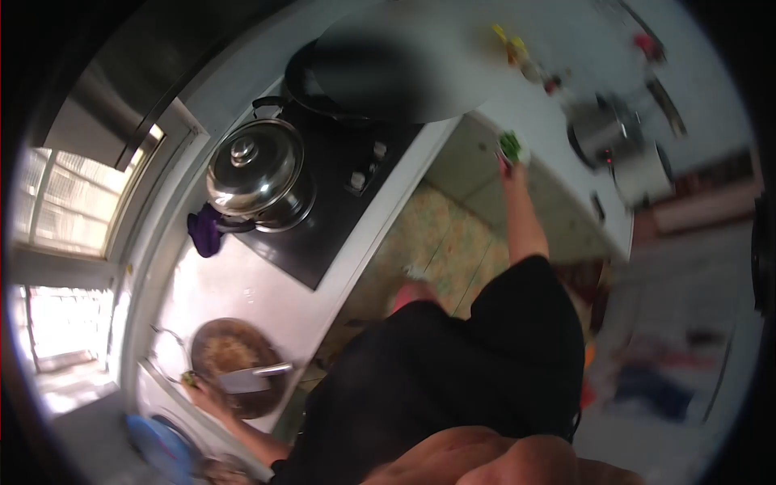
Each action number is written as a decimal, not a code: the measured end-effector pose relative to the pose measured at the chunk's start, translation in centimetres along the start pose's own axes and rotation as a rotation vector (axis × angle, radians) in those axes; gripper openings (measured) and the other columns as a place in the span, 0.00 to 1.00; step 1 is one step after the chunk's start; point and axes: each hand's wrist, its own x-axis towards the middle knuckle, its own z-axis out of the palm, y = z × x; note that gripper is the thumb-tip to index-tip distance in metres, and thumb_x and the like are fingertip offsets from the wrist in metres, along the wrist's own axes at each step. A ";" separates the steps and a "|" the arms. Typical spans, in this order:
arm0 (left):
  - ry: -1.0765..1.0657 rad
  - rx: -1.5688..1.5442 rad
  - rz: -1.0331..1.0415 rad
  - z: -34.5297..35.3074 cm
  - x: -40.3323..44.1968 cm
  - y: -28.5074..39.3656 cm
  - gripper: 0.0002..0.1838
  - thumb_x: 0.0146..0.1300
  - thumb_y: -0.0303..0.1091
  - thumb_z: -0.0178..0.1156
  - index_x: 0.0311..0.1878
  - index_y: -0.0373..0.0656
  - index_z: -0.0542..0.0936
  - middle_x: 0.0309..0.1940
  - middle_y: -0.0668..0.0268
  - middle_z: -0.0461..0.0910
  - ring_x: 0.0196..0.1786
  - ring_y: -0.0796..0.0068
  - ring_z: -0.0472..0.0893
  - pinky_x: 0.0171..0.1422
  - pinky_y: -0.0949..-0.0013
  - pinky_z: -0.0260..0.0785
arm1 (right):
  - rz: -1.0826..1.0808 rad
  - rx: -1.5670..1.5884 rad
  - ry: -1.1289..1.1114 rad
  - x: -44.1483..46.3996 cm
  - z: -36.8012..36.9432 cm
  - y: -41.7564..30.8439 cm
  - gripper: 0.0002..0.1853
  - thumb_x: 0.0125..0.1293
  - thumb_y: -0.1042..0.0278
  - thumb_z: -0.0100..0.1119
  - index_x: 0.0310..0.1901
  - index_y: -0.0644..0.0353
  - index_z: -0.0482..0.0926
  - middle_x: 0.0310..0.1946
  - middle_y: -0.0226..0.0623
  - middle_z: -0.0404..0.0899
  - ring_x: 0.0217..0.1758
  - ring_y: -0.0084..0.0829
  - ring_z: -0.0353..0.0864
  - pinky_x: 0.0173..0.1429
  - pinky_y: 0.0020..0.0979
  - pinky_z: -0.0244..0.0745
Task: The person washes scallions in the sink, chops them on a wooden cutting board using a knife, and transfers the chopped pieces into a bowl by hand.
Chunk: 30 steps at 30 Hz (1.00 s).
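Observation:
My right hand (508, 167) reaches out over the counter at the upper right, closed around a small white bowl (524, 153) with chopped greens (509, 145) in it. Down at the lower left, my left hand (202, 394) is beside a round wooden cutting board (222, 333). Its fingers are closed at a small greenish-yellow bit, too small to name. On the board lies a cleaver (244, 381), its handle pointing right.
A lidded steel pot (271, 174) stands on the black cooktop (323, 234), with a dark wok (303, 81) behind it. A purple cloth (207, 230) lies by the pot. An electric kettle (602, 129) is on the right counter (558, 166). A blue basin (162, 446) is at lower left.

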 end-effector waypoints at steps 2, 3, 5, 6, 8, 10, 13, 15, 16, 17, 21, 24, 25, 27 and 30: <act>-0.022 0.000 -0.113 -0.8 -4.2 5.0 0.15 0.76 0.36 0.50 0.56 0.34 0.75 0.41 0.47 0.83 0.43 0.51 0.81 0.51 0.59 0.72 | -0.046 0.233 -0.099 7.8 0.8 -1.3 0.10 0.74 0.73 0.52 0.50 0.69 0.76 0.44 0.45 0.82 0.44 0.39 0.85 0.46 0.32 0.87; -0.014 -0.001 -0.159 -0.4 -6.3 6.1 0.14 0.76 0.34 0.50 0.56 0.35 0.75 0.43 0.48 0.83 0.44 0.55 0.82 0.52 0.61 0.72 | -0.011 0.005 0.027 11.2 -0.4 -2.6 0.11 0.74 0.72 0.52 0.51 0.69 0.76 0.44 0.45 0.82 0.41 0.38 0.85 0.43 0.31 0.88; 0.066 -0.040 -0.188 0.6 -9.9 10.7 0.13 0.75 0.31 0.50 0.56 0.35 0.75 0.44 0.50 0.83 0.46 0.58 0.82 0.53 0.62 0.72 | 0.014 -0.138 0.111 16.7 -1.2 -4.4 0.11 0.74 0.69 0.50 0.48 0.69 0.77 0.39 0.44 0.81 0.32 0.36 0.84 0.30 0.26 0.86; 0.036 -0.028 -0.207 1.0 -11.1 12.0 0.12 0.74 0.30 0.51 0.56 0.35 0.74 0.45 0.51 0.83 0.47 0.59 0.82 0.53 0.63 0.72 | 0.028 -0.144 0.113 19.9 -2.2 -4.8 0.11 0.73 0.68 0.52 0.47 0.68 0.77 0.38 0.44 0.81 0.31 0.34 0.83 0.29 0.24 0.85; -0.023 -0.016 -0.203 0.9 -13.3 15.4 0.13 0.73 0.29 0.52 0.57 0.35 0.74 0.45 0.51 0.83 0.47 0.59 0.83 0.53 0.63 0.72 | 0.005 -0.161 0.207 23.5 -2.8 -5.4 0.12 0.68 0.70 0.60 0.49 0.67 0.79 0.39 0.46 0.83 0.32 0.37 0.85 0.27 0.27 0.84; -0.052 0.058 -0.264 -0.1 -14.5 19.0 0.14 0.73 0.30 0.53 0.57 0.34 0.74 0.45 0.50 0.83 0.46 0.59 0.83 0.52 0.63 0.72 | 0.059 -0.192 0.203 22.6 -0.7 -6.2 0.11 0.68 0.70 0.61 0.47 0.66 0.80 0.38 0.44 0.83 0.31 0.35 0.84 0.26 0.26 0.83; -0.065 0.132 -0.398 -0.7 -16.0 21.1 0.16 0.73 0.32 0.55 0.59 0.33 0.74 0.48 0.50 0.83 0.46 0.59 0.83 0.53 0.64 0.72 | 0.157 -0.043 -0.095 27.1 -4.1 -5.2 0.06 0.65 0.72 0.62 0.41 0.63 0.80 0.35 0.37 0.82 0.27 0.29 0.81 0.24 0.25 0.80; 0.035 0.002 -0.287 0.6 -17.7 18.2 0.18 0.73 0.33 0.56 0.61 0.32 0.74 0.49 0.51 0.83 0.48 0.60 0.83 0.56 0.64 0.72 | 0.187 -0.006 -0.071 29.6 -5.5 -4.0 0.05 0.66 0.71 0.61 0.33 0.59 0.77 0.27 0.32 0.77 0.22 0.27 0.76 0.24 0.26 0.78; 0.012 0.063 -0.239 0.6 -17.9 17.9 0.19 0.73 0.33 0.56 0.62 0.31 0.73 0.50 0.52 0.83 0.48 0.62 0.83 0.56 0.64 0.72 | 0.088 -0.061 0.011 28.8 -5.0 -4.1 0.05 0.67 0.70 0.60 0.34 0.59 0.77 0.26 0.34 0.77 0.22 0.29 0.76 0.23 0.28 0.78; 0.002 0.127 -0.199 0.6 -18.5 17.8 0.20 0.73 0.34 0.56 0.63 0.31 0.73 0.50 0.53 0.83 0.49 0.63 0.83 0.57 0.64 0.73 | 0.067 -0.033 0.065 27.7 -3.7 -4.5 0.04 0.67 0.71 0.58 0.34 0.60 0.77 0.26 0.36 0.78 0.23 0.30 0.77 0.23 0.28 0.78; -0.061 0.150 -0.207 0.5 -21.8 18.5 0.18 0.73 0.33 0.56 0.62 0.34 0.74 0.49 0.54 0.83 0.50 0.66 0.82 0.57 0.65 0.72 | 0.080 -0.112 0.258 23.4 -0.7 -5.2 0.11 0.72 0.65 0.52 0.45 0.66 0.72 0.24 0.40 0.77 0.20 0.32 0.77 0.22 0.27 0.78; -0.019 0.035 -0.366 -1.0 -27.6 20.9 0.14 0.74 0.33 0.55 0.56 0.36 0.77 0.47 0.58 0.83 0.51 0.68 0.81 0.59 0.67 0.70 | -0.087 -0.213 0.206 23.3 -3.6 -1.5 0.20 0.75 0.53 0.46 0.51 0.65 0.70 0.33 0.46 0.80 0.27 0.36 0.80 0.26 0.30 0.78; 0.021 -0.015 -0.372 -1.2 -30.1 21.0 0.14 0.74 0.34 0.55 0.56 0.35 0.77 0.48 0.60 0.82 0.52 0.68 0.80 0.59 0.67 0.70 | -0.172 -0.242 0.133 23.9 -5.2 1.4 0.20 0.75 0.52 0.47 0.52 0.64 0.70 0.36 0.47 0.81 0.28 0.37 0.81 0.27 0.31 0.77; 0.148 -0.180 -0.464 -1.8 -35.9 21.5 0.17 0.75 0.38 0.55 0.56 0.34 0.76 0.48 0.62 0.80 0.51 0.69 0.78 0.60 0.67 0.69 | -0.603 -0.912 -0.122 13.7 -2.4 3.6 0.20 0.76 0.55 0.48 0.46 0.66 0.78 0.28 0.39 0.76 0.35 0.32 0.78 0.39 0.35 0.75; 0.256 -0.705 -0.984 -5.3 -42.3 26.5 0.16 0.73 0.44 0.59 0.55 0.43 0.76 0.33 0.73 0.74 0.32 0.86 0.70 0.34 0.77 0.62 | -0.270 -1.245 -0.780 -3.1 0.5 7.5 0.18 0.75 0.54 0.52 0.45 0.63 0.82 0.27 0.34 0.78 0.29 0.28 0.74 0.36 0.33 0.69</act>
